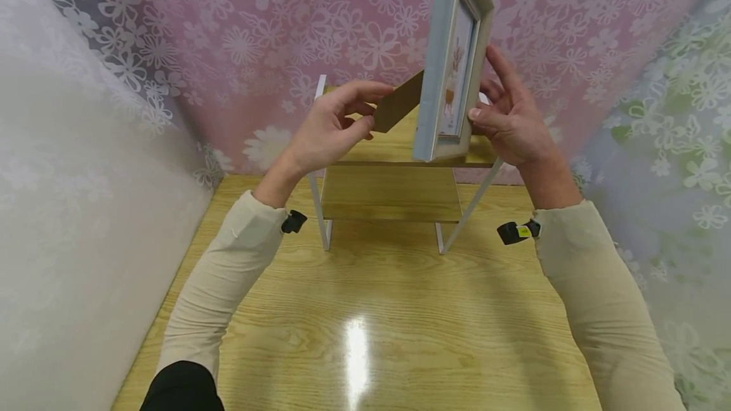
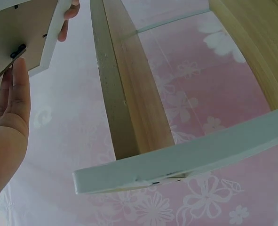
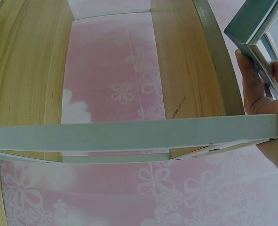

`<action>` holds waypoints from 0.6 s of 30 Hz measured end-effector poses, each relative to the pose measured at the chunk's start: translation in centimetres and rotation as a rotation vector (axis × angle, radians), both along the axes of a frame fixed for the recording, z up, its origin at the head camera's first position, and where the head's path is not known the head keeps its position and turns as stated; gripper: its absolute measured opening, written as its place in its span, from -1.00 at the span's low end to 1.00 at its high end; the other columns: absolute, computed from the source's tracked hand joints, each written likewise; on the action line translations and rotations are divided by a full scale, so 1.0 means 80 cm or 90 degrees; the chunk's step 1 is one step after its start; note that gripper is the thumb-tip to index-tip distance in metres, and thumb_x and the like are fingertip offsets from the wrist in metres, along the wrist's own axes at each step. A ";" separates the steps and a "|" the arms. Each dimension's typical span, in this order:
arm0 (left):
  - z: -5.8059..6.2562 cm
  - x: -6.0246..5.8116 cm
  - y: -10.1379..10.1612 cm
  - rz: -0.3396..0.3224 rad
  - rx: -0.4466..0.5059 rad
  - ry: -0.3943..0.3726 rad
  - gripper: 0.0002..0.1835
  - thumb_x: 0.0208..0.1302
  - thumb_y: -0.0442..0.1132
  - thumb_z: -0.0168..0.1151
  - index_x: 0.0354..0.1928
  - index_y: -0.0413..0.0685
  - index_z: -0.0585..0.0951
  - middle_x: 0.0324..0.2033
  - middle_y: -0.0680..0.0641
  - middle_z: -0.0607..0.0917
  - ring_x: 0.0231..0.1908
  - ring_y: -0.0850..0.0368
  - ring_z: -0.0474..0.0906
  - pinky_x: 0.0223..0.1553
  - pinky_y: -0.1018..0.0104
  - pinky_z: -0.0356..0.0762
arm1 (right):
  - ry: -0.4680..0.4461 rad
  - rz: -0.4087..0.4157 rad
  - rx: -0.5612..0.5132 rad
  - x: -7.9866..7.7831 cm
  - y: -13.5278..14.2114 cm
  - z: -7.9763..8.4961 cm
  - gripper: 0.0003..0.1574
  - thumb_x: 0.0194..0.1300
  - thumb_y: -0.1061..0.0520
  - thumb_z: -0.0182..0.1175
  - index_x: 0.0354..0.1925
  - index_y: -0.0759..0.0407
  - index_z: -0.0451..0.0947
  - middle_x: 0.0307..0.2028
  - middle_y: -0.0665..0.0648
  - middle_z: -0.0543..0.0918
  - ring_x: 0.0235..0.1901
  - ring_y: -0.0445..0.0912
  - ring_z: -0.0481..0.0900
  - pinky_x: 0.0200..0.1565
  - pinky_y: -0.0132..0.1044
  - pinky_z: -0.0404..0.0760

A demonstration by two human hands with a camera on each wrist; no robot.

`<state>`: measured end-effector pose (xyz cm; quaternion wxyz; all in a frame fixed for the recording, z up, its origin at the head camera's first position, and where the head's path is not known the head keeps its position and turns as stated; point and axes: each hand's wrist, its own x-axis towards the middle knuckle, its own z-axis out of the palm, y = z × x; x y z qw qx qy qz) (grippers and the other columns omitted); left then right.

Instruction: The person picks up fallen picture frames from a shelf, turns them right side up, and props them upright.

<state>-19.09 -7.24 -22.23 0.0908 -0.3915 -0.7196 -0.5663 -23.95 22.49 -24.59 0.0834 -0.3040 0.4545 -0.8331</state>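
Note:
A picture frame (image 1: 432, 75) with a pale border and a small deer picture is held upright above the shelf, its side turned toward me. My right hand (image 1: 520, 122) grips its right edge, thumb on the front and fingers behind. Between thumb and fingers, my left hand (image 1: 328, 122) pinches the brown stand leg (image 1: 396, 106), which angles out from the back of the frame. In the left wrist view the brown backing (image 2: 28, 23) shows, with a dark hinge (image 2: 18, 51) where the leg joins it. The right wrist view catches only a corner of the frame (image 3: 251, 28).
Below the hands stands a two-tier wooden shelf (image 1: 391, 192) with white metal legs (image 1: 480, 198), against a pink flowered curtain (image 1: 337, 11). White curtain (image 1: 85, 208) hangs at left, pale flowered cloth (image 1: 668, 144) at right. The floor (image 1: 342, 290) is wood-patterned.

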 end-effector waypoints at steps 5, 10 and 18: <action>-0.010 -0.014 -0.003 -0.004 -0.001 0.011 -0.61 0.28 -0.51 0.00 0.15 -0.27 0.48 0.06 -0.09 0.55 -0.21 0.08 0.57 -0.25 0.20 0.62 | -0.002 0.003 -0.007 0.000 0.000 -0.001 0.03 0.18 0.69 -0.14 0.45 -0.06 0.06 0.17 0.31 0.39 -0.07 0.10 0.62 -0.20 -0.13 0.67; -0.012 -0.017 -0.005 0.011 -0.006 0.029 -0.63 0.30 -0.48 -0.01 0.14 -0.23 0.50 0.00 -0.07 0.57 -0.22 0.11 0.54 -0.28 0.21 0.62 | -0.001 0.008 -0.006 0.001 0.000 -0.001 0.04 0.18 0.70 -0.15 0.45 -0.05 0.06 0.17 0.31 0.39 -0.06 0.10 0.61 -0.20 -0.13 0.67; -0.013 -0.019 -0.006 0.022 -0.009 0.050 -0.63 0.30 -0.49 -0.03 0.14 -0.22 0.49 -0.03 -0.07 0.59 -0.26 0.09 0.57 -0.32 0.22 0.61 | 0.006 0.012 0.002 0.002 -0.001 -0.001 0.05 0.19 0.70 -0.18 0.46 -0.06 0.04 0.20 0.30 0.36 -0.04 0.09 0.60 -0.18 -0.12 0.66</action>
